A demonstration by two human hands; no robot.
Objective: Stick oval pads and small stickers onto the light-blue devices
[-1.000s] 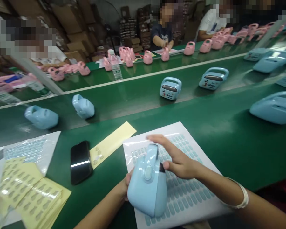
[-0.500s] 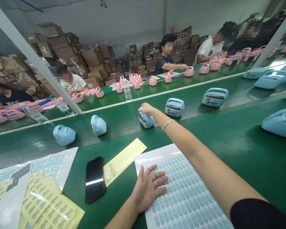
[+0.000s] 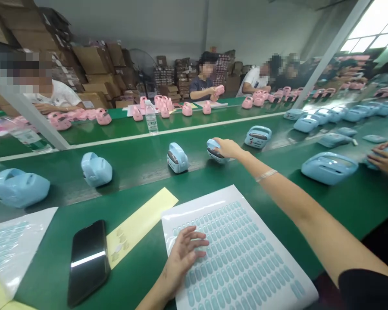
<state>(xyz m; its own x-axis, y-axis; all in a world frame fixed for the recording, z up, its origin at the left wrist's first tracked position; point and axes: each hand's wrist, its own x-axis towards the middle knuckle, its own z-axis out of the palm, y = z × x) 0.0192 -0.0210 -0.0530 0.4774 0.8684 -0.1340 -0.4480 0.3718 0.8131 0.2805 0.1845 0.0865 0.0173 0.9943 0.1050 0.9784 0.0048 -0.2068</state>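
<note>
Pale blue casing (image 3: 215,152) sits on or just above the belt (image 3: 139,168), its top pinched in the right hand (image 3: 229,148); the left hand (image 3: 179,258) holds nothing, fingers loosely spread above or on the sticker sheet (image 3: 213,199). Much seems left to do, as oval stickers (image 3: 233,254) fill most rows; whether this casing is finished cannot be told. Beyond, a clear bottle (image 3: 151,119) stands upright, its fill uncertain, and stacked cardboard boxes (image 3: 90,64) hide their contents
</note>
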